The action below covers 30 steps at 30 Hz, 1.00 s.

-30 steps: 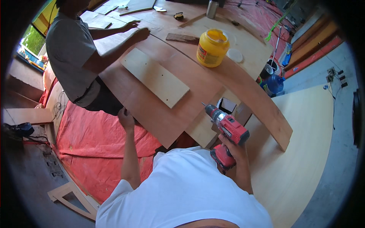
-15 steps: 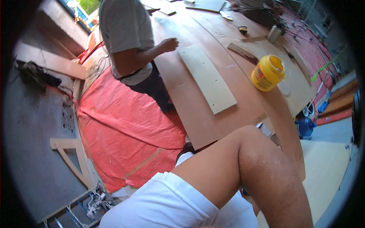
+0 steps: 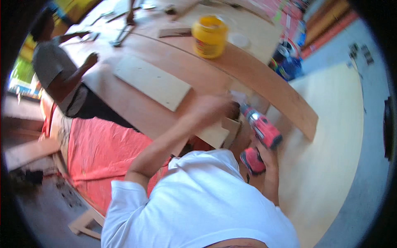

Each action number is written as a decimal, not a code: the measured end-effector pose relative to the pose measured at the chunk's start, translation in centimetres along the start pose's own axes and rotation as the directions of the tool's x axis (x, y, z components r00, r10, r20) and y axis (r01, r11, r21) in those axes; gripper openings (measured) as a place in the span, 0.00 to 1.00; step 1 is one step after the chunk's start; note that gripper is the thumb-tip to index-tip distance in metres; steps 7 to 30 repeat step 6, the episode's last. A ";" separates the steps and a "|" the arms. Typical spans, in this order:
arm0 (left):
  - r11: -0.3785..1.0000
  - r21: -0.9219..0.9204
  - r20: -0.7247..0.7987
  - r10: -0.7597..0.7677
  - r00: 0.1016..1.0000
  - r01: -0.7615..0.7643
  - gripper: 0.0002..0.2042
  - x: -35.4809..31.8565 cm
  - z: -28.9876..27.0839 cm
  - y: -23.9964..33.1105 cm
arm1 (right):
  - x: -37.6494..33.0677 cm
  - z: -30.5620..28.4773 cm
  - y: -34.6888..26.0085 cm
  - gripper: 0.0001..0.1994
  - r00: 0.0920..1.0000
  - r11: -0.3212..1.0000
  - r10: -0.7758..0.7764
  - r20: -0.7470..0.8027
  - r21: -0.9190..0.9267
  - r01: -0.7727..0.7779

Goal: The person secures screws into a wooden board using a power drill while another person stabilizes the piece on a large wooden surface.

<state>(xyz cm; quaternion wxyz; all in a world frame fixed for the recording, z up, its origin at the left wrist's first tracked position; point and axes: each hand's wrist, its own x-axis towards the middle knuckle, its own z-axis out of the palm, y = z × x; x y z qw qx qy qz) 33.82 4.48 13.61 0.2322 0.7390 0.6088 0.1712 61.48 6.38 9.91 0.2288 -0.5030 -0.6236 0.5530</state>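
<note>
My right hand (image 3: 266, 155) is wrapped round the grip of a red and black cordless drill (image 3: 264, 128), whose chuck points up and to the left. My left hand (image 3: 221, 108) reaches across from the left and is smeared by motion. Its fingers cannot be made out; they are close to the drill's chuck and a small pale object (image 3: 238, 97). Beyond my left forearm, a pale wooden board (image 3: 151, 80) with several small dark holes lies flat on the large brown sheet (image 3: 144, 45).
An open yellow tub (image 3: 209, 38) stands on the sheet, with a dark wood strip (image 3: 174, 32) beside it. At the left, a co-worker (image 3: 62, 74) in grey leans over the work surface. A curved brown panel (image 3: 264, 80) extends right, near a pale sheet (image 3: 331, 136). Red tarpaulin (image 3: 99, 149) covers the lower left.
My bent arm, which filled the front, has swung out to reach forward. The drill in my right hand is now in sight. The view has turned right, shifting the board and tub left.
</note>
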 end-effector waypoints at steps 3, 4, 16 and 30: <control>0.855 -0.390 -0.234 -0.452 0.861 0.343 0.12 -1.4 4.9 -6.9 | 0.8 -1.1 -1.1 0.15 0.991 0.995 0.066 -0.115 -0.073 -0.075; 0.792 -0.361 -0.122 -0.562 0.818 0.491 0.14 -1.5 6.4 -7.8 | 1.1 -1.4 -1.5 0.14 0.987 0.996 0.038 -0.159 -0.075 -0.051; 0.818 -0.426 -0.138 -0.482 0.865 0.387 0.14 -1.9 10.2 -9.1 | 1.0 -0.7 -0.6 0.20 0.979 0.986 0.114 -0.171 -0.100 -0.133; 0.818 -0.426 -0.138 -0.482 0.865 0.387 0.14 -1.9 10.2 -9.1 | 1.0 -0.7 -0.6 0.20 0.979 0.986 0.114 -0.171 -0.100 -0.133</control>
